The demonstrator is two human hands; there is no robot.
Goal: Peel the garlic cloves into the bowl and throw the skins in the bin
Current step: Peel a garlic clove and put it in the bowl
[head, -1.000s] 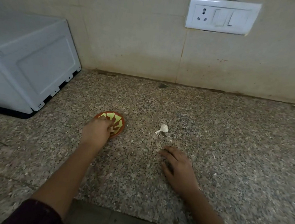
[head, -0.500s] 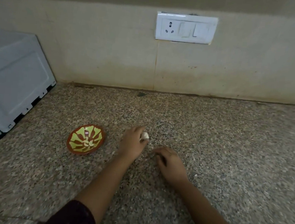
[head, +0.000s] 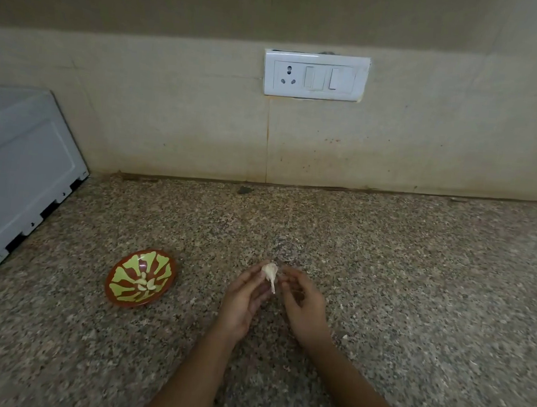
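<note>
A small white garlic clove (head: 269, 272) with a loose strip of skin hanging from it is pinched at the fingertips of my left hand (head: 243, 298), held just above the speckled granite counter (head: 414, 297). My right hand (head: 302, 303) is right beside it, fingertips close to the clove; whether they touch it I cannot tell. To the left on the counter sits a small brown bowl (head: 121, 276) with a green pattern, and several peeled cloves (head: 145, 284) lie in its middle. No bin is in view.
A white appliance (head: 16, 174) stands at the left against the tiled wall. A white socket and switch plate (head: 315, 76) is on the wall above. Small bits of skin (head: 344, 336) lie on the counter to the right of my hands.
My left hand left the bowl, went right, picked the clove off the counter and raised it. My right hand lifted from the counter to meet it. The camera view shifted right.
</note>
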